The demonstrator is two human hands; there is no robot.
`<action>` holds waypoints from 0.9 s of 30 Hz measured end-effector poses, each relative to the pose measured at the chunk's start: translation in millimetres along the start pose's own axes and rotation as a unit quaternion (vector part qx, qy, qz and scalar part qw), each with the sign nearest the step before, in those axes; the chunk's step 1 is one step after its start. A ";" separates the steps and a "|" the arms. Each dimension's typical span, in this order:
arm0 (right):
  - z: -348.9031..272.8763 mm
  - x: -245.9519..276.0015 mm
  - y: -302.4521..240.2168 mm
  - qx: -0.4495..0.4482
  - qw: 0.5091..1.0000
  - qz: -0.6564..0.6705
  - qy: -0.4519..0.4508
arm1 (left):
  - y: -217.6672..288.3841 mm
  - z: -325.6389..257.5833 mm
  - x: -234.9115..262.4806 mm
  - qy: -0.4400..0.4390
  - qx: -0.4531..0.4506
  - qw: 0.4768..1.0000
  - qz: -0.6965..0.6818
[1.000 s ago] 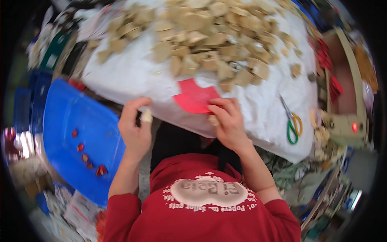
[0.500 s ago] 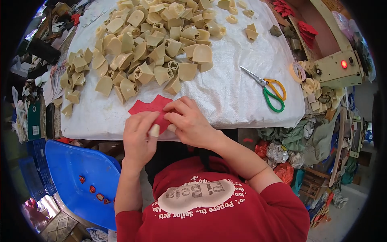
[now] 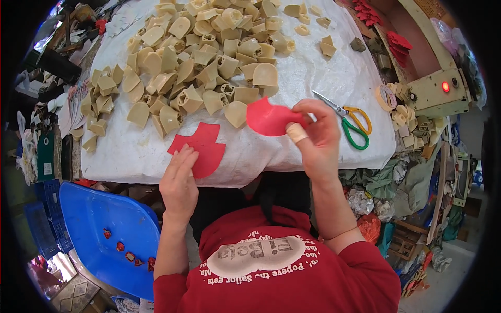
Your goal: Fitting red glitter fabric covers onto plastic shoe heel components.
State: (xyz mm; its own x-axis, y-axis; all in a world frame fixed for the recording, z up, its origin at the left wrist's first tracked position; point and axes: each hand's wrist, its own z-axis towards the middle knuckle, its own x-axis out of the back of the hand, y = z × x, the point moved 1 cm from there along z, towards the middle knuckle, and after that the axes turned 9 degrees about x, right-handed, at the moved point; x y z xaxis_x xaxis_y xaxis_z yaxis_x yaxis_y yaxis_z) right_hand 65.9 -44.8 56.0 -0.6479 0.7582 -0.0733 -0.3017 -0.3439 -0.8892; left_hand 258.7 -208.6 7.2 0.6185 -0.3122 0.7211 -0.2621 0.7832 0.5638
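My right hand is raised over the table and pinches a red cut piece of thin sheet material between thumb and fingers. One edge of that piece is rounded and another is notched. A pale wrap covers the thumb. At the table's front edge, my left hand rests its outstretched fingers on the margin of another red cut piece, which lies on the white cover. Beyond both hands spreads a large heap of beige shoe heels. Scissors with one yellow and one green handle lie right of my right hand.
Below the table at left is a blue plastic tub with several small red items inside. A tape roll and a cream machine box with a lit red lamp stand at right. Bundled bags crowd the floor beneath.
Both hands were together over the red material. My right hand has moved right and up with one red piece, while the other lies under my left fingers.
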 end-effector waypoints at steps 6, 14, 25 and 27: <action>-2.8 -14.6 -10.4 0.080 0.988 0.127 -0.019 | 49.1 27.8 14.7 -0.106 0.056 0.975 -0.188; 57.9 8.3 7.6 0.254 0.851 -0.397 -0.232 | 58.2 41.1 -12.2 -0.105 0.326 0.673 -0.656; 55.6 32.5 45.4 0.033 0.838 -0.515 -0.174 | 59.3 39.6 -20.4 -0.132 0.328 0.644 -0.679; 47.5 43.2 45.7 0.018 0.824 -0.546 -0.146 | 59.7 41.7 -20.1 -0.141 0.331 0.632 -0.686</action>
State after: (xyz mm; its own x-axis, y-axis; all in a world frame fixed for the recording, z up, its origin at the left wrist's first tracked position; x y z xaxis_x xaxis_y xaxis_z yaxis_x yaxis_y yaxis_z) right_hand -9.1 -54.1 33.6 -0.1151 0.4617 0.8795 -0.8341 0.4359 -0.3380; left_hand 199.7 -178.0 43.1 0.4677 -0.6104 -0.6392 0.0666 -0.6968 0.7141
